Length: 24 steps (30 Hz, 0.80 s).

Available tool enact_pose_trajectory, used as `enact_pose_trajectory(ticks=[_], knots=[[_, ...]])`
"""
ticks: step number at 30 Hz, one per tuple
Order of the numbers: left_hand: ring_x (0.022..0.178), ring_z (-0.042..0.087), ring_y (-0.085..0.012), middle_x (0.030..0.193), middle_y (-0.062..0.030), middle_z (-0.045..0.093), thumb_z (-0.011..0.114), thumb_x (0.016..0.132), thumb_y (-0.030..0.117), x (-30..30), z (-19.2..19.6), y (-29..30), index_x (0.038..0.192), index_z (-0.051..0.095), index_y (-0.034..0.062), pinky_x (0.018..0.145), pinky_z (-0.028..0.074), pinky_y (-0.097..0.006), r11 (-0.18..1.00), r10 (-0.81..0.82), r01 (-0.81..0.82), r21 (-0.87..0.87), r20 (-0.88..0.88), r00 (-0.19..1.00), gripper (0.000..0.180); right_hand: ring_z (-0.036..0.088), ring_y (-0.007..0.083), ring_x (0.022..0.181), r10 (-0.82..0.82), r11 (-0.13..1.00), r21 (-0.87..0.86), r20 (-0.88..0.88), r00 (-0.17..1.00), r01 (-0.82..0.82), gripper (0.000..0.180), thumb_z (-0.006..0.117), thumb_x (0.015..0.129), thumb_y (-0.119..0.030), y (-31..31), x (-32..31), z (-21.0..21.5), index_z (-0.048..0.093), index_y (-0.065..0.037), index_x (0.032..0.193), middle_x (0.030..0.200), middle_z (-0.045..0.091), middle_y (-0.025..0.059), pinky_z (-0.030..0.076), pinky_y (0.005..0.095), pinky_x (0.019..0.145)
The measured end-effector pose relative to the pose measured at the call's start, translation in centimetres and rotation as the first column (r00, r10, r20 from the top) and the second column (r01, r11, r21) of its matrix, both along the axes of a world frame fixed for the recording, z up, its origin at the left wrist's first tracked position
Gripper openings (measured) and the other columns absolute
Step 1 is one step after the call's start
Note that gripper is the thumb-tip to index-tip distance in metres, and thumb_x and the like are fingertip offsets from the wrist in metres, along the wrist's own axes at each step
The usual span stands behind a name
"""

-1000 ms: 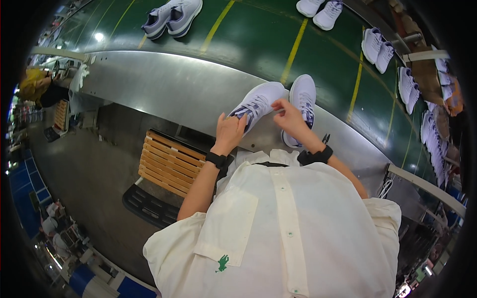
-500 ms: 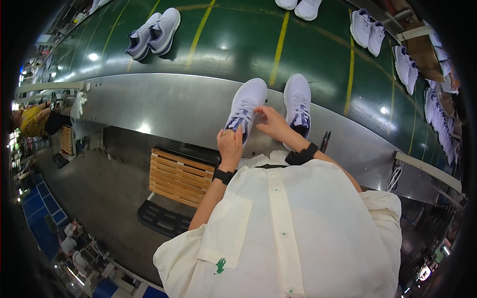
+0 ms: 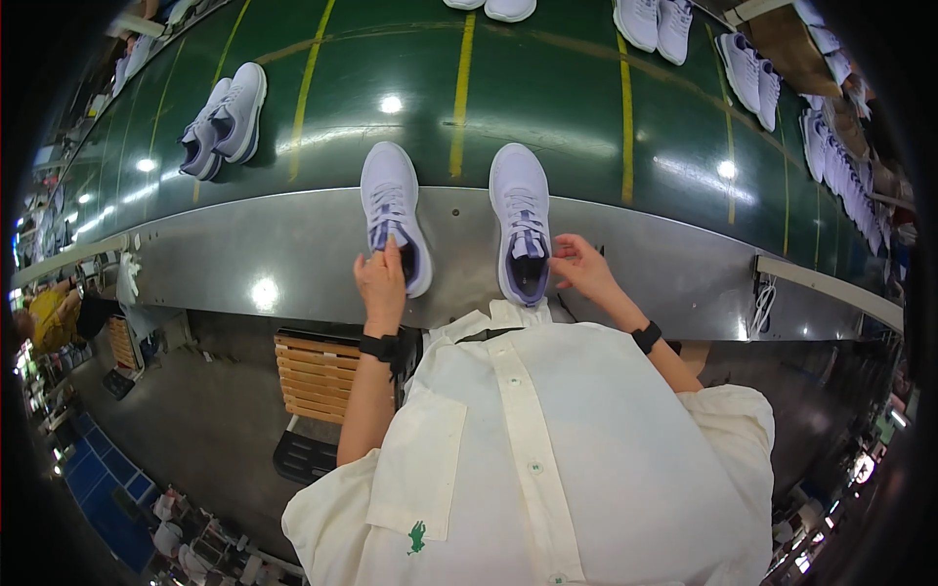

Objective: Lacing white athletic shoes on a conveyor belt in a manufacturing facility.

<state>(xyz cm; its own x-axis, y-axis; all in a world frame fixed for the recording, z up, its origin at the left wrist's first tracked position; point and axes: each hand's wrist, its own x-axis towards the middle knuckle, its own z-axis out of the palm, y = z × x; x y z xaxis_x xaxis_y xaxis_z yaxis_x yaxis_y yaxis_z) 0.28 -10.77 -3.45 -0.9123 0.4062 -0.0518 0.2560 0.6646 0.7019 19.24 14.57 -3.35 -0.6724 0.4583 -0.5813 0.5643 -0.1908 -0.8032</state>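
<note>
Two pale lavender lace-up sneakers stand apart on the metal ledge, toes pointing away from me over the green belt. My left hand (image 3: 379, 283) is at the left sneaker (image 3: 391, 190), its fingers closed on the tongue by the ankle opening. Just to the right of the other sneaker (image 3: 520, 200), my right hand (image 3: 583, 269) has bent, parted fingers. Its fingertips are close to that sneaker's collar; whether they touch it I cannot tell. Both ankle openings face me and show dark insides.
More sneaker pairs sit on the green belt (image 3: 420, 117), one pair (image 3: 225, 122) at left and several to the far right. The metal ledge (image 3: 234, 254) runs along its near side. A slatted wooden chair (image 3: 318, 376) stands below left. Someone in yellow (image 3: 49, 317) is at far left.
The two sneakers now stand farther apart. My right hand has gone from beside the left sneaker to the outer side of the right one. My left hand remains at the left sneaker's tongue.
</note>
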Motion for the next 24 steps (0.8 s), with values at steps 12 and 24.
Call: enact_pose_trajectory(ticks=[12, 24], knots=[[0.094, 0.05, -0.0329, 0.1, -0.0144, 0.055, 0.063, 0.076, 0.02, 1.3, 5.0, 2.0, 0.098, 0.053, 0.0017, 0.085, 0.035, -0.043, 0.974, -0.084, -0.039, -0.222, -0.521, 0.849, 0.03, 0.057, 0.0134, 0.06, 0.232, 0.968, 0.092, 0.038, 0.972, -0.235, 0.038, 0.069, 0.068, -0.017, -0.2, -2.1, -0.5, 0.048, -0.002, 0.096, 0.075, 0.056, 0.0065, 0.048, 0.0265, 0.051], [0.084, 0.058, -0.0376, 0.091, -0.0207, 0.061, 0.055, 0.069, 0.005, 3.3, 1.0, 9.1, 0.115, 0.046, 0.0057, 0.074, 0.046, -0.043, 0.903, -0.36, 0.4, -0.16, 0.226, 0.905, 0.048, 0.06, 0.0107, 0.076, 0.135, 0.97, -0.192, -0.082, 0.987, -0.149, 0.028, 0.062, 0.076, -0.009, -0.9, -3.2, 1.3, 0.052, -0.001, 0.1, 0.086, 0.059, 0.0062, 0.051, 0.0233, 0.058]])
